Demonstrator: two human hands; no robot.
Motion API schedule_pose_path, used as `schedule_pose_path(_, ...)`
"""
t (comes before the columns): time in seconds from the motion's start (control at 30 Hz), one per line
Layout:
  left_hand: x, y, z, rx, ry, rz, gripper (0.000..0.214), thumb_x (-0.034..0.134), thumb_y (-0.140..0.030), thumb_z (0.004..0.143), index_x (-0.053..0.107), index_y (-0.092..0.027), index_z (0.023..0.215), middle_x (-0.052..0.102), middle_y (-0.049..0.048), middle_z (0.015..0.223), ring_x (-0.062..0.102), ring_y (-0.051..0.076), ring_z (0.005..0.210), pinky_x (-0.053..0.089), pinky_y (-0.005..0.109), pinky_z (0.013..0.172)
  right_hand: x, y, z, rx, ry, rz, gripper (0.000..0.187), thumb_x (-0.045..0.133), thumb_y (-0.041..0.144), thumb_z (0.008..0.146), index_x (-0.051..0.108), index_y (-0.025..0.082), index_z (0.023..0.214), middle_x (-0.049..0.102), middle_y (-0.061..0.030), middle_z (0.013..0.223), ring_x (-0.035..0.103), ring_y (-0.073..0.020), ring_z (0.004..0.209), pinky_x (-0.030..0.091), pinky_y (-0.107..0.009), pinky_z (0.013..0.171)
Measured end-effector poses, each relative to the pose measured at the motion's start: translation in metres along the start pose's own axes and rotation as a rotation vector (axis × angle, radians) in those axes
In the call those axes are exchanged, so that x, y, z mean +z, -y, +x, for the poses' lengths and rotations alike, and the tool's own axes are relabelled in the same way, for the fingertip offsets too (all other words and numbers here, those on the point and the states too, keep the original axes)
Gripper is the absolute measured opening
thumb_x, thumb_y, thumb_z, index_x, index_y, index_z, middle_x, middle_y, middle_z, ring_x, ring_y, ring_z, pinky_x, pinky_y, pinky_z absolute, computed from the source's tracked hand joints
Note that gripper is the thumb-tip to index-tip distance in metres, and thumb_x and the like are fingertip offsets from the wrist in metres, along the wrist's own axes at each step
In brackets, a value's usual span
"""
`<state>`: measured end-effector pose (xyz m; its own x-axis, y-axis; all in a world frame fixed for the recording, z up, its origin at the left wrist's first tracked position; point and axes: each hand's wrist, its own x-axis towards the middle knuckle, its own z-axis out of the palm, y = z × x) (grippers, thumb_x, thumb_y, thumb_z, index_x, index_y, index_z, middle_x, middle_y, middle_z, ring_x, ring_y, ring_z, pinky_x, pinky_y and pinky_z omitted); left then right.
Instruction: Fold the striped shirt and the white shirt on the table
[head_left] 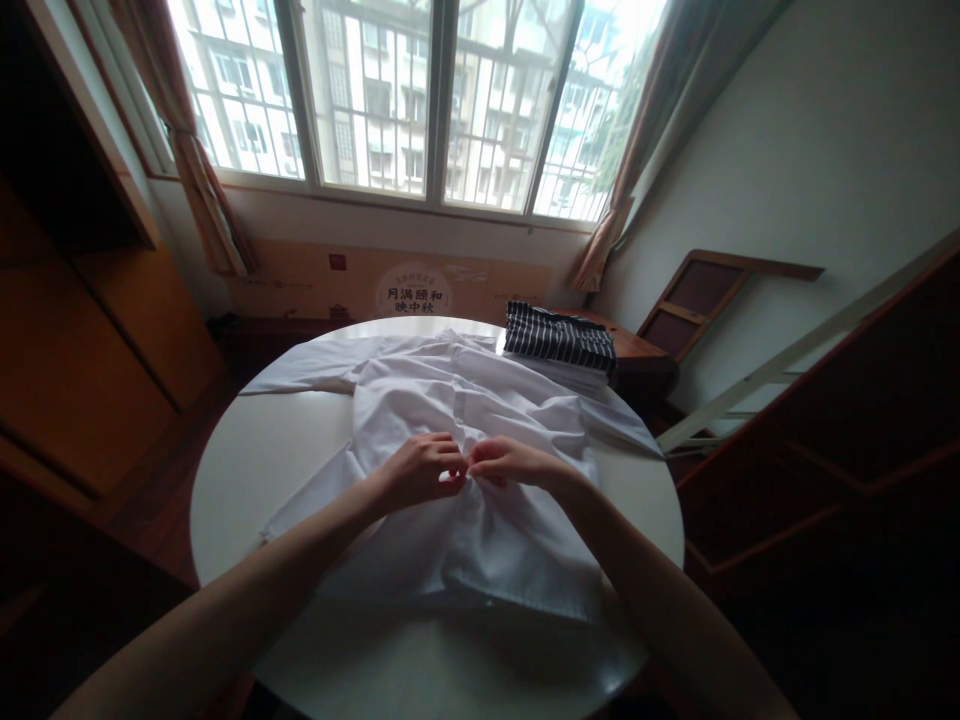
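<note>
A white shirt (465,400) lies spread on a round white table (255,460), sleeves out to both sides. My left hand (420,470) and my right hand (510,462) meet at the middle of the shirt's front, fingertips almost touching. Both hands are closed in a pinch on the shirt's front opening. Whether a button sits between the fingers is too small to see.
A folded dark striped garment (559,338) sits on folded white cloth at the table's far right edge. Behind are a large window (420,100) with curtains, a wooden cabinet (82,330) at left, and wooden frames (712,300) leaning at right.
</note>
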<state>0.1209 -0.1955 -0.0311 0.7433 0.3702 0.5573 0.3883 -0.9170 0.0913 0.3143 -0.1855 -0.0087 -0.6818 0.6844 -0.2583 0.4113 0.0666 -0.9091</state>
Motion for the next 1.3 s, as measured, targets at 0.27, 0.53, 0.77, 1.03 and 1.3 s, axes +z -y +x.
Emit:
schedule_pose_path(0.27,-0.002,-0.004,0.003,0.03,-0.07,0.07,0.013,0.048,-0.014,0.077,0.055,-0.017,0.066,0.056,-0.0003,0.063,0.047,0.011,0.061,0.038,0.021,0.057,-0.003,-0.003,0.001,-0.018,0.007,0.098,0.018,0.057,0.03,0.072,0.051,0.013,0.066,0.043,0.007,0.046,0.038,-0.0045,0.042,0.026,-0.019,0.041)
schedule_pose_path(0.53,-0.003,-0.004,0.003,-0.029,-0.058,-0.067,0.009,0.051,-0.013,0.074,0.058,-0.018,0.079,0.06,0.0006,0.072,0.052,0.01,0.066,0.04,0.02,0.059,-0.001,-0.001,0.0,0.0,-0.019,0.124,0.018,0.057,0.03,0.071,0.053,0.013,0.066,0.044,0.0066,0.047,0.039,-0.0046,0.042,0.026,-0.019,0.042)
schedule_pose_path(0.77,-0.008,-0.006,0.005,-0.044,-0.016,-0.098,0.009,0.051,-0.013,0.073,0.059,-0.018,0.073,0.058,0.0001,0.067,0.05,0.011,0.064,0.039,0.021,0.059,-0.001,-0.004,0.003,0.0,-0.017,0.141,0.016,0.057,0.028,0.07,0.053,0.013,0.065,0.044,0.0064,0.047,0.038,-0.0048,0.043,0.028,-0.019,0.043)
schedule_pose_path(1.03,-0.01,-0.005,0.005,-0.065,0.002,-0.141,0.008,0.052,-0.014,0.072,0.057,-0.017,0.067,0.057,0.0001,0.065,0.048,0.01,0.061,0.039,0.021,0.059,-0.002,-0.003,0.002,0.007,-0.008,0.149,0.016,0.056,0.026,0.071,0.052,0.014,0.063,0.043,0.0061,0.046,0.037,-0.0049,0.042,0.025,-0.02,0.042)
schedule_pose_path(1.3,-0.01,-0.004,0.001,-0.095,0.005,-0.225,0.022,0.046,-0.005,0.066,0.06,-0.018,0.077,0.06,0.0012,0.073,0.052,0.011,0.067,0.041,0.022,0.065,-0.002,-0.003,0.002,0.019,0.002,0.135,0.017,0.057,0.027,0.072,0.053,0.013,0.064,0.042,0.0064,0.046,0.037,-0.0049,0.042,0.025,-0.02,0.043)
